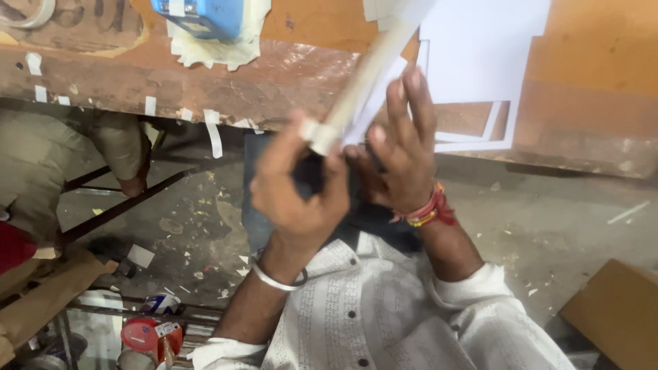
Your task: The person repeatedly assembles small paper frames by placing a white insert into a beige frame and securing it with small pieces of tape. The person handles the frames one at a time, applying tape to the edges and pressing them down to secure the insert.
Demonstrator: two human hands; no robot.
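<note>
The left hand (301,188) is curled into a fist around the dark handle end of a long pale cream stick-like tool (363,82), which slants up and to the right from the fist toward the top of the view; motion blur hides its exact shape. The right hand (401,161) sits just beside it, fingers spread and raised, their tips touching the lower edge of a white paper sheet (480,55) that lies on the worn brown wooden surface (274,82). A plain silver metal bangle (277,279) rings the left wrist, and red and yellow thread bands (428,209) wrap the right.

As a judgement, the step in hand looks like working the tool along the sheet while the right hand steadies the paper; any further stroke would call for the sheet to stay flat and the fingertips to stay off the tool's path.

The surface's near edge runs just above the hands, dotted with strips of pale masking tape (214,133). A blue boxy device (199,15) is taped down at upper left, well apart from the sheet. Below the edge, the dusty grey floor (548,226) is littered with paper scraps; a brown cardboard piece (620,312) lies at lower right and a red round tin (147,336) at lower left. Room for the arms is open to the right.
</note>
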